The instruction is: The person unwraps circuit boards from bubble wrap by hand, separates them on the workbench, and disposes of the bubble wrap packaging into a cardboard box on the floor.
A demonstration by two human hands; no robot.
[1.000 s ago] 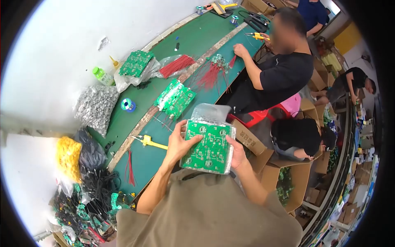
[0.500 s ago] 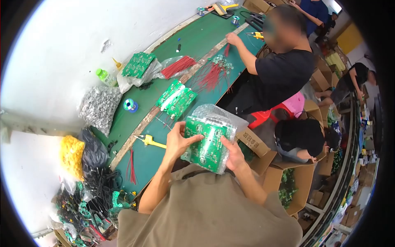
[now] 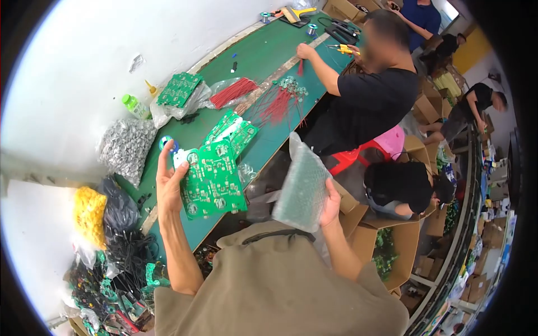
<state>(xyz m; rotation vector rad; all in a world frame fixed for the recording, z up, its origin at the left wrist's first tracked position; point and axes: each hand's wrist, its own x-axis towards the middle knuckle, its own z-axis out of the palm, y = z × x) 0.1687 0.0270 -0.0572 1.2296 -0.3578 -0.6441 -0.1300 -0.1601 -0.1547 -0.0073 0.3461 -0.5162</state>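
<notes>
My left hand [image 3: 171, 187] grips a green circuit board [image 3: 212, 179] by its left edge, thumb on the face, board tilted toward me. In my right hand [image 3: 331, 206] is a bubble wrap bag [image 3: 302, 187], held by its right side; whether anything is inside I cannot tell. The board and the bag are apart. Just behind the held board, more green circuit boards [image 3: 245, 136] lie on the bench. A solder spool [image 3: 166, 142] is partly hidden behind my left fingers.
Along the green bench [image 3: 255, 50] are red wires [image 3: 235, 92], a bag of grey parts [image 3: 128, 151] and a green bottle [image 3: 136, 105]. A co-worker [image 3: 375, 84] holds a yellow soldering tool [image 3: 347, 49] at the right. Cardboard boxes [image 3: 406, 255] stand beside me.
My hands have moved apart. The circuit board has come away leftward in my left hand, while the bubble wrap bag stays in my right, now tilted.
</notes>
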